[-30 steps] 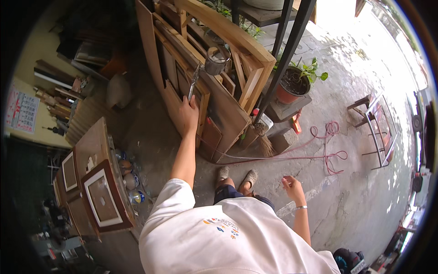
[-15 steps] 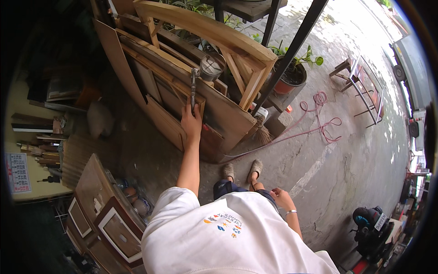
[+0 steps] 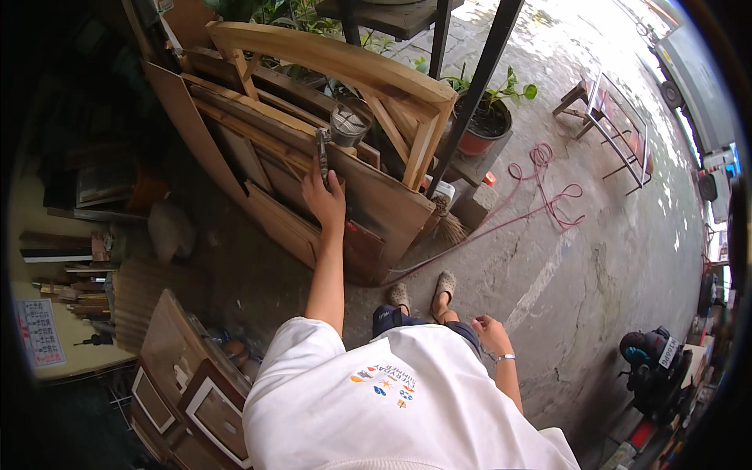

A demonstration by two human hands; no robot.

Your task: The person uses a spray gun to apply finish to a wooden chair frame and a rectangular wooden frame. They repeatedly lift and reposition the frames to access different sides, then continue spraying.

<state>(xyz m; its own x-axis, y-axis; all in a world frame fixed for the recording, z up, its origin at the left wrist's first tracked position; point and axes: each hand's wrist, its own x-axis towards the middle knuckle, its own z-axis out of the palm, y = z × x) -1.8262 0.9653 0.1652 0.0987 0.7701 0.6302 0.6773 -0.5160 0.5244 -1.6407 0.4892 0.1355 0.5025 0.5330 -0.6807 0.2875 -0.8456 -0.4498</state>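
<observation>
My left hand [image 3: 323, 196] reaches forward with its fingers wrapped round a dark metal hand tool [image 3: 323, 149]; its exact kind is unclear. The tool's end points away from me, over the top edges of upright wooden boards [image 3: 392, 205]. Just right of it sits a round metal can [image 3: 347, 124] with pale contents. Behind the boards rises a curved wooden frame [image 3: 337, 48]. My right hand [image 3: 491, 335] hangs low beside my shorts, fingers curled in. Whether anything small is in them is hidden.
A thin red hose [image 3: 540, 168] loops over the concrete floor. Potted plants [image 3: 478, 141] stand beyond the frame, beside a dark post [image 3: 478, 94]. A metal-framed table [image 3: 619, 129] is at the far right, and a motorbike [image 3: 650, 368] nearer. Framed wooden panels [image 3: 192, 376] stand at the left.
My left hand and the tool have shifted slightly left and away from me, beside the can. The whole view has turned a little. My right hand stays low, fingers still curled.
</observation>
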